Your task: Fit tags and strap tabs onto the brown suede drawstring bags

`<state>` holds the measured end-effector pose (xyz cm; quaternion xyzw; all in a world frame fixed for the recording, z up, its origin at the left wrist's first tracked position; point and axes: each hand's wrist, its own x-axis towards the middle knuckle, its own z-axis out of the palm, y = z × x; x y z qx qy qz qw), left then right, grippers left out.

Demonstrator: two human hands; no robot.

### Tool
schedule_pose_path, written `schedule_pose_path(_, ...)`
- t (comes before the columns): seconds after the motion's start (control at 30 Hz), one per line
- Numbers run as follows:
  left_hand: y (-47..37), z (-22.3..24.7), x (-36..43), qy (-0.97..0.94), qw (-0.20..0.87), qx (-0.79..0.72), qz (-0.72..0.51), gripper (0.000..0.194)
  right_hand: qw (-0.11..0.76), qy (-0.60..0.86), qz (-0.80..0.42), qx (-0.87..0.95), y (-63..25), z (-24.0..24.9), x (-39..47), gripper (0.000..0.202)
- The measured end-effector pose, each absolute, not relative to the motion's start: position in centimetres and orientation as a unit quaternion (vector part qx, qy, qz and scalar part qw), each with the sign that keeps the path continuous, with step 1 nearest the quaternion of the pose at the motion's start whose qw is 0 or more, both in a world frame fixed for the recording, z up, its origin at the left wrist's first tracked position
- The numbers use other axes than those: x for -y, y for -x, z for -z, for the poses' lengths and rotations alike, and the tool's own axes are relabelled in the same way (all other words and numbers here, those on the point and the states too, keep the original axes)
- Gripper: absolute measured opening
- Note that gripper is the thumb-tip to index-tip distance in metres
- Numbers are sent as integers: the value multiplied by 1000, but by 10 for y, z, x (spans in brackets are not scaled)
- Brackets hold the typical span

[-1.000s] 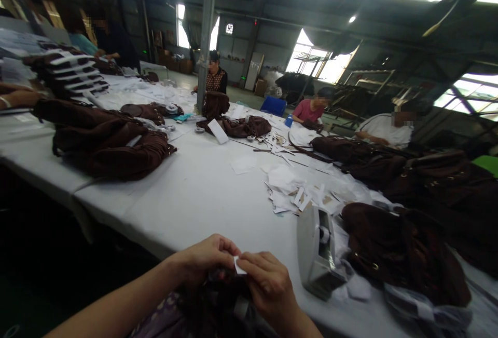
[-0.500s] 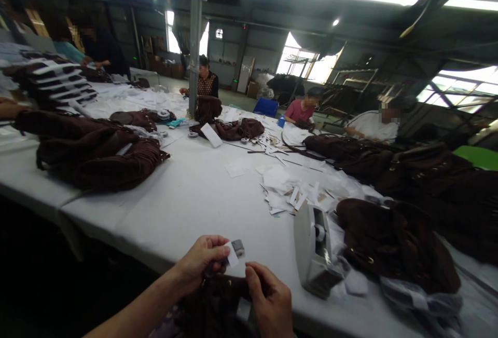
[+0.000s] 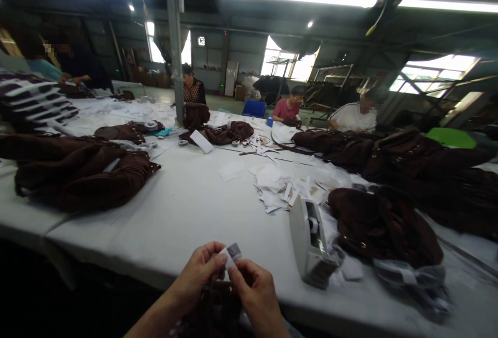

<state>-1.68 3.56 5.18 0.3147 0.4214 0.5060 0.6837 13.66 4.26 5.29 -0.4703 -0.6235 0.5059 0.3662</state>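
Note:
At the table's front edge, my left hand (image 3: 200, 273) is closed, pinching a small white paper strip (image 3: 229, 258) between thumb and fingers. A grey piece (image 3: 235, 249) shows behind the strip; I cannot tell what it is. My right hand (image 3: 259, 291) is also closed, its thumb and fingertips at the strip's lower right end. Beneath both hands is a dark brown bag (image 3: 218, 309) with a bit of gold-coloured metal, mostly hidden by the hands and in shadow. To the right of my hands, a grey tape dispenser (image 3: 303, 247) stands on the white table (image 3: 175, 213).
Brown bags (image 3: 85, 172) lie in a heap at left, and more bags (image 3: 389, 224) are piled at right. Paper scraps (image 3: 272, 182) lie scattered beyond the dispenser. A metal post (image 3: 175, 42) rises behind the table. Several people work around the far side.
My right hand has moved up and left, from apart to touching the white strip. The view has turned slightly right and levelled.

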Motion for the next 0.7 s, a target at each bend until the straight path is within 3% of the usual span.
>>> schedule_pose_path(0.23,12,-51,-34,-326,667,-449,-497,29,353,467,-395,708,-140,-63,-45,32)
schedule_pose_path(0.47,6,-43,-41,-215,701,-417,-538,29,486,302,-3,820,-125,-40,-43,18)
schedule_pose_path(0.7,17,-44,-46,-230,694,-415,-541,26,363,342,52,865,-212,-33,-25,28)
